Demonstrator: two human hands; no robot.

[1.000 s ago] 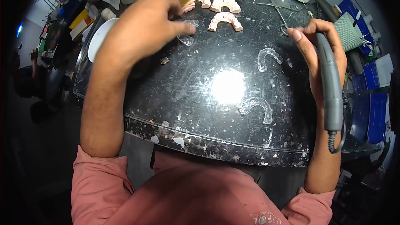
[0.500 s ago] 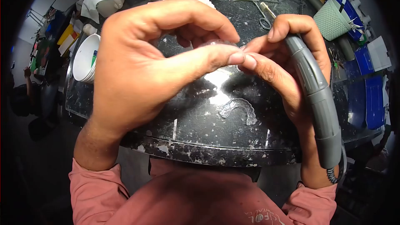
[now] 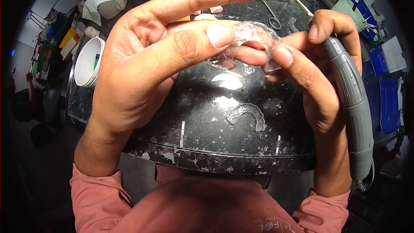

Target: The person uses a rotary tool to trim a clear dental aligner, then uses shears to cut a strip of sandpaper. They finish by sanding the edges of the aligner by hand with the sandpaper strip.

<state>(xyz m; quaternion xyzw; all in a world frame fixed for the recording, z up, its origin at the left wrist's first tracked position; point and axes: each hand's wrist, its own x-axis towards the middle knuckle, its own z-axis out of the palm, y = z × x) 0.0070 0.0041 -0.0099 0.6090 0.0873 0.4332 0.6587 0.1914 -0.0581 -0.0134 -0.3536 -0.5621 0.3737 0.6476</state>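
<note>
The dark bench (image 3: 181,116) fills most of your view, its chipped front edge just above your lap. Your left hand (image 3: 142,64) is raised over it, thumb and inner fingers pinching one end of a clear dental tray (image 3: 254,39), index finger stretched out free above. Your right hand (image 3: 315,73) does double duty — thumb and a finger steady the tray's other end while the remaining fingers stay clenched around the grey handpiece (image 3: 351,103), whose bit points up and away from the tray.

As I read it, you are checking the tray, not trimming yet: the bit is apart from the plastic. A second clear tray (image 3: 246,114) lies untouched on the bench below your hands, so most of the work looks to be ahead.

Room is fair under your hands and toward the front edge. It is tighter beyond — scissors (image 3: 271,17) lie behind the tray, a white bowl (image 3: 86,62) sits at the left rim, and a green cup (image 3: 351,6) stands far right.
</note>
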